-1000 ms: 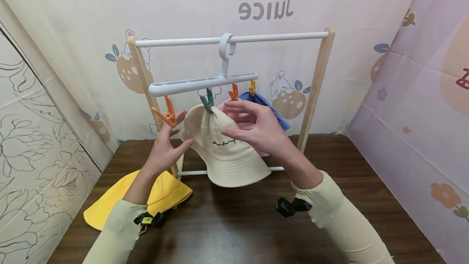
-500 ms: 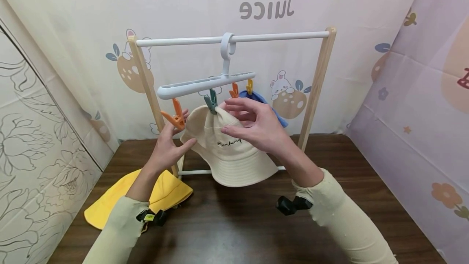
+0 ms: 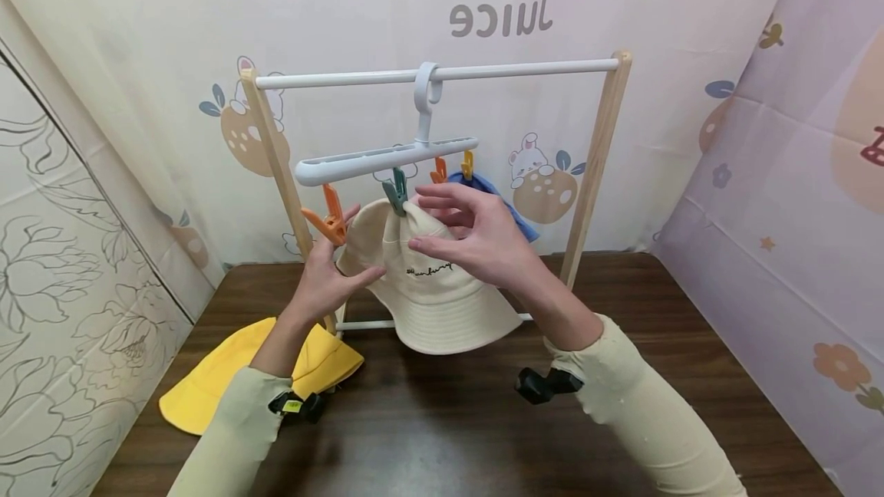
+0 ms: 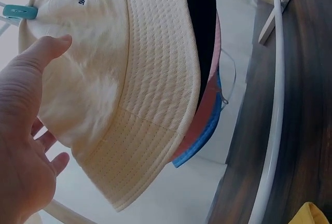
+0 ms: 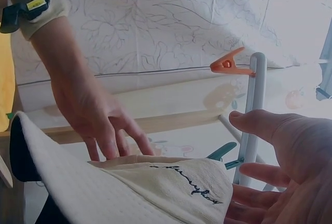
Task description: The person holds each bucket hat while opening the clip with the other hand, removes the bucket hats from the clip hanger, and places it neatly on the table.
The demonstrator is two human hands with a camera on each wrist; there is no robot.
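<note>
A cream bucket hat (image 3: 449, 320) with dark lettering hangs by its crown from a green clothespin (image 3: 396, 192). That clothespin is on a pale blue hanger (image 3: 366, 163). My left hand (image 3: 324, 278) is at the hat's left side, its thumb overlapping the fabric and its fingers loosely extended behind; in the right wrist view its fingertips meet the hat. My right hand (image 3: 486, 240) is beside the crown, thumb and fingers spread apart and relaxed, near the lettering. An orange clothespin (image 3: 333, 219) with nothing in it hangs at the hanger's near end, over my left fingers.
Behind the cream hat hang a blue hat (image 3: 528, 225) on a yellow clothespin (image 3: 467, 166) and a pink hat (image 4: 197, 123). The rack has a white top bar (image 3: 525, 70) and wooden posts (image 3: 599, 167). A yellow hat (image 3: 207, 382) lies on the dark table (image 3: 428, 436).
The hanger's near end and the cream hat have swung right, then slightly back. My left hand has moved right, its thumb now over the hat. My right hand has shifted slightly left.
</note>
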